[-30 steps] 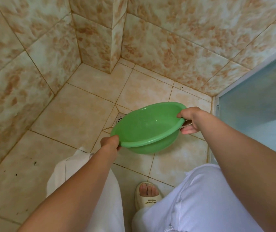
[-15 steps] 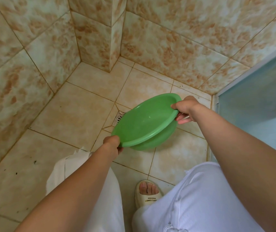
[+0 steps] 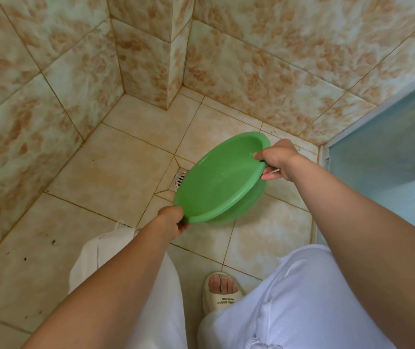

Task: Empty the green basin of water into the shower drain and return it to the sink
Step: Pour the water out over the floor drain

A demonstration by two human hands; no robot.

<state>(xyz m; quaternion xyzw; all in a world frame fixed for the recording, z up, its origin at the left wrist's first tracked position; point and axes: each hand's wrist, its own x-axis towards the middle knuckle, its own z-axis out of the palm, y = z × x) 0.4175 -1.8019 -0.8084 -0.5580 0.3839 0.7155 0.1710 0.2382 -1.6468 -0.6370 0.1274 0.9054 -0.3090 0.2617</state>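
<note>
- I had the left hand (image 3: 173,220) closed on the near rim of the green basin (image 3: 220,180), fingers curled under the lip at its lowest edge.
- My right hand (image 3: 275,159) was clamped on the far rim, thumb hooked over into the bowl and fingers folded beneath, holding that side higher.
- Between the two hands the basin hung tilted, low edge toward the left hand, its open face turned up toward the camera.
- The basin was held in the air just right of the shower drain (image 3: 180,180), covering part of the grate from my view.
- I could see no standing water inside and no stream off the lip, so I judged the pour was at its end, or nearly so.
- As I judged it, the next move called for levelling the basin, keeping both grips, and carrying it away from the drain toward the sink, which was out of view.
</note>
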